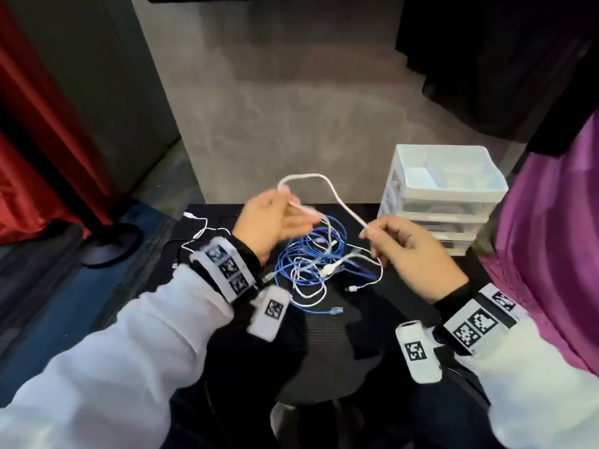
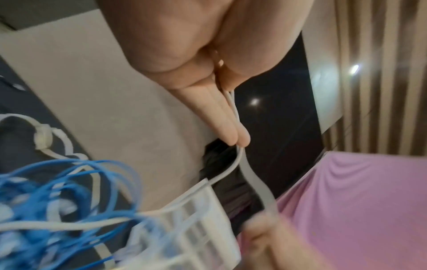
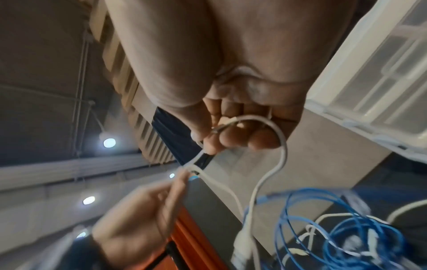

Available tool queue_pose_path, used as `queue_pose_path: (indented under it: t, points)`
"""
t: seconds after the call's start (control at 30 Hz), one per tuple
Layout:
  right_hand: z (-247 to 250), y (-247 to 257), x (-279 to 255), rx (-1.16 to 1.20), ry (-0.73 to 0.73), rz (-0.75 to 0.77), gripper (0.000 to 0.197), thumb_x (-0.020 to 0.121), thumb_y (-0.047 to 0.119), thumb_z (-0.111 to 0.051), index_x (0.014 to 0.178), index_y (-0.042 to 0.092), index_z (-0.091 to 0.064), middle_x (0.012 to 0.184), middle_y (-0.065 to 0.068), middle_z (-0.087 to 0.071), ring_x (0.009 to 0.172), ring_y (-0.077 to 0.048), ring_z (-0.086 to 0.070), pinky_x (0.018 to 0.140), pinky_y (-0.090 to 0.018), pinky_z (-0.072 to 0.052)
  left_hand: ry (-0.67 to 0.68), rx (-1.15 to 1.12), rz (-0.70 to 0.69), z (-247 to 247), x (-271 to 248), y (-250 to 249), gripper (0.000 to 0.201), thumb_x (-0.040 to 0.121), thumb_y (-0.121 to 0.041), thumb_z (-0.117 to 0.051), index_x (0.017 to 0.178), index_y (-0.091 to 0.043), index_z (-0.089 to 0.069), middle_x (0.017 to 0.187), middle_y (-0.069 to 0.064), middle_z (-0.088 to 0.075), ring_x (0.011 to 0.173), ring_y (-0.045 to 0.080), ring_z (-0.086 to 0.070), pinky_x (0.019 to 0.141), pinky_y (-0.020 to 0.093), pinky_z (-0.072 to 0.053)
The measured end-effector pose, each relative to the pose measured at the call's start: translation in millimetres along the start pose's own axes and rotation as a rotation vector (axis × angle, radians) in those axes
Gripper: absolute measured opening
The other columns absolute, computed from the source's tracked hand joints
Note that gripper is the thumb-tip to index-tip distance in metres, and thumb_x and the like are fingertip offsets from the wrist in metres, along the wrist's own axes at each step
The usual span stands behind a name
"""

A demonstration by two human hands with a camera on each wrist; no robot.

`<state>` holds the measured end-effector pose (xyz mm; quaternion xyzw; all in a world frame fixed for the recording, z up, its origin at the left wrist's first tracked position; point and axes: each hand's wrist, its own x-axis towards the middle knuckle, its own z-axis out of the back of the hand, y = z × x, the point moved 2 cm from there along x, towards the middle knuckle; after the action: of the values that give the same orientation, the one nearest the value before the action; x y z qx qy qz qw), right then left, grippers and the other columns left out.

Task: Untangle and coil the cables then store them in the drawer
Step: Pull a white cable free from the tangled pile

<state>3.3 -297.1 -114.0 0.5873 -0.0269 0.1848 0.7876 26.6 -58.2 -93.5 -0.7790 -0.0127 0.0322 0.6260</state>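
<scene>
My left hand and right hand each pinch the white cable, apart. I'm untangling; next, I'd ease it from the blue cable knot.

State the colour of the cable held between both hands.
White cable, clearest in the head view.

The tangled blue cable blurs in both wrist views; the translucent white plastic drawer unit's contents are indistinct.
</scene>
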Motion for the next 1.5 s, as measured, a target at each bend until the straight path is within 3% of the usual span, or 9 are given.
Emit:
queue_pose_path:
  t: [0.2, 0.4, 0.5, 0.67, 0.83, 1.07, 1.23, 1.37, 1.5]
  points:
    - [-22, -8, -4, 0.207, 0.264, -0.099, 0.05, 0.106, 0.012, -0.055, 0.148, 0.038, -0.047, 0.087, -0.013, -0.074, 0.065, -0.025, -0.06, 0.069, -0.03, -0.054, 0.176, -0.15, -0.096, -32, -25, -59, 0.032, 0.109, -0.033, -0.037, 0.092, -0.012, -0.055, 0.083, 0.01, -0.077, 0.08, 0.017, -0.077, 0.066, 0.025, -0.062]
    - [-39, -4, 5, 0.133, 0.245, -0.11, 0.023, 0.11, 0.014, -0.048, 0.103, 0.004, -0.068, 0.08, -0.006, -0.066, 0.062, -0.018, -0.059, 0.066, -0.039, -0.046, 0.148, -0.177, -0.099, -30, -30, -39, 0.039, 0.102, -0.045, -0.045, 0.108, -0.009, -0.056, 0.09, 0.009, -0.073, 0.084, 0.018, -0.075, 0.081, 0.036, -0.062]
    - [-32, 15, 9, 0.188, 0.157, -0.034, 0.025, 0.11, 0.012, -0.047, 0.1, 0.001, -0.067, 0.077, -0.006, -0.065, 0.066, -0.017, -0.06, 0.067, -0.031, -0.051, 0.137, 0.215, -0.198, -22, -35, 8, 0.033, 0.096, -0.043, -0.064, 0.112, -0.014, -0.059, 0.095, -0.003, -0.068, 0.084, 0.011, -0.066, 0.083, 0.027, -0.053]
    - [-29, 44, 20, -0.035, 0.131, 0.114, 0.022, 0.103, 0.035, -0.06, 0.098, 0.026, -0.08, 0.092, 0.004, -0.07, 0.097, -0.021, -0.067, 0.099, -0.046, -0.053, 0.316, 0.219, -0.097, -30, -57, 57, 0.029, 0.098, -0.013, -0.061, 0.127, -0.009, -0.058, 0.105, 0.0, -0.071, 0.099, 0.011, -0.066, 0.094, 0.028, -0.052]
    - [-38, 36, 26, 0.106, 0.148, 0.122, 0.022, 0.105, 0.026, -0.059, 0.116, 0.028, -0.078, 0.112, 0.006, -0.07, 0.107, -0.007, -0.066, 0.105, -0.034, -0.05, 0.237, 0.205, -0.163, -32, -50, 22, 0.024, 0.108, -0.021, -0.045, 0.091, -0.011, -0.059, 0.06, -0.006, -0.051, 0.059, 0.008, -0.052, 0.084, 0.046, -0.058]
    - [-68, 19, 26, 0.327, 0.073, -0.044, 0.025, 0.107, 0.03, -0.054, 0.116, 0.027, -0.078, 0.087, 0.0, -0.071, 0.079, -0.009, -0.062, 0.077, -0.025, -0.05, 0.22, -0.003, 0.152, -24, -47, 29, 0.037, 0.108, -0.039, -0.04, 0.112, -0.008, -0.058, 0.086, 0.005, -0.055, 0.069, 0.013, -0.053, 0.08, 0.044, -0.057]
    - [-80, 14, 20, 0.463, 0.118, -0.129, 0.028, 0.108, 0.031, -0.052, 0.124, 0.03, -0.075, 0.098, -0.003, -0.075, 0.094, -0.015, -0.071, 0.084, -0.032, -0.058, 0.194, 0.019, 0.108, -15, -42, 41, 0.04, 0.11, -0.036, -0.036, 0.104, -0.004, -0.06, 0.09, 0.008, -0.066, 0.081, 0.019, -0.069, 0.076, 0.036, -0.059]
    - [-89, -13, 11, 0.087, 0.325, -0.14, 0.038, 0.101, 0.061, -0.05, 0.137, 0.05, -0.053, 0.111, 0.006, -0.074, 0.098, -0.002, -0.068, 0.098, -0.023, -0.052, -0.015, -0.075, -0.02, -6, -28, 34, 0.037, 0.111, -0.03, -0.031, 0.082, -0.014, -0.047, 0.056, -0.002, -0.046, 0.049, 0.014, -0.049, 0.057, 0.034, -0.047]
    - [-104, -71, -15, -0.425, 0.555, -0.091, 0.039, 0.091, 0.062, -0.058, 0.103, 0.026, -0.064, 0.083, 0.005, -0.068, 0.077, -0.005, -0.062, 0.081, -0.036, -0.052, -0.148, -0.215, -0.045, 17, -5, 11, 0.038, 0.112, -0.034, -0.03, 0.081, -0.018, -0.045, 0.051, -0.009, -0.027, 0.04, 0.005, -0.026, 0.045, 0.022, -0.037]
